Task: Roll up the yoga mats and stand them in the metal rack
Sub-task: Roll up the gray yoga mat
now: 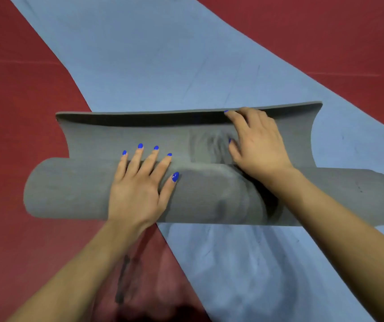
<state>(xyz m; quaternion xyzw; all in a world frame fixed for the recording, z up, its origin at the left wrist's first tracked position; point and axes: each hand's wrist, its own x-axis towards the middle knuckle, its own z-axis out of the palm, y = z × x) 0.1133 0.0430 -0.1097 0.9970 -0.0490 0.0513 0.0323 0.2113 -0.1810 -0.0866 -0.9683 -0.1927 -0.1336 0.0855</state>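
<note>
Grey yoga mat: nearly all rolled up, lies crosswise on the floor, mid-frame, w/ the roll nearest the person. Its last free flap stands up beyond the roll & curves back toward the camera; free edge runs along the top.
Roll: thick, ends rounded in the wide-angle view; its right part lies on the blue mat, left end over the red floor. A dent/crease shows in the roll's surface near centre, between the two hands.
Left hand: flat on top of the roll, fingers straight & spread, tips reaching onto the base of the flap; presses down, grips nothing. Blue nail polish.
Right hand: up on the flap, right of centre, fingers curled over its top edge, thumb on the near face; holds the flap. Wrist crosses over the roll.
Blue mat: unrolled, flat on the floor, runs diagonally from top left to bottom right under the grey one; faint scuffs & crease lines on it.
Floor: red, visible on the left and at top right.
Forearms: both bare, come in from the bottom corners.
Bottom edge: dark blurred shape, can't tell what.
</note>
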